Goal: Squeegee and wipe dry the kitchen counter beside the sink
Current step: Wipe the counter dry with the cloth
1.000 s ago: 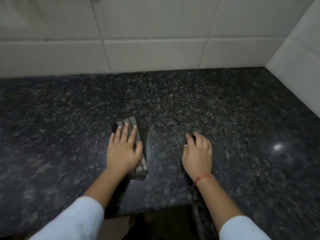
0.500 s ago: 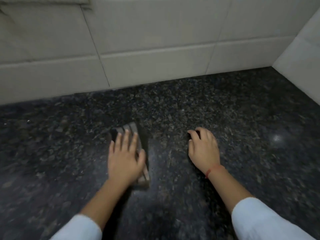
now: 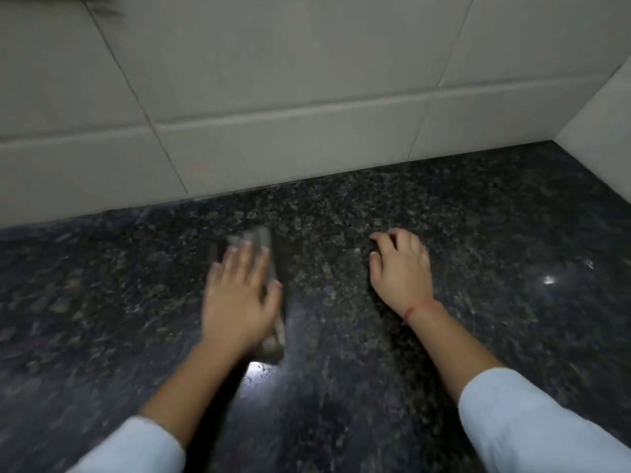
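A folded grey striped cloth (image 3: 263, 237) lies on the black speckled granite counter (image 3: 478, 233). My left hand (image 3: 239, 298) presses flat on it with straight fingers and is blurred by motion. The cloth's far end shows beyond my fingertips, and its right edge shows beside my thumb. My right hand (image 3: 401, 271) rests on the bare counter to the right of the cloth, fingers loosely curled, fingertips on the stone. I see nothing in it. No squeegee or sink is in view.
A pale tiled wall (image 3: 290, 97) runs along the back of the counter. A side wall (image 3: 607, 114) closes the right corner. Bright light reflections glint on the stone near my left wrist (image 3: 259, 370) and at the right (image 3: 548, 279).
My left hand has slid the cloth away from me toward the back wall and is now blurred. My right hand has shifted forward a little. The view has tilted up toward the tiles.
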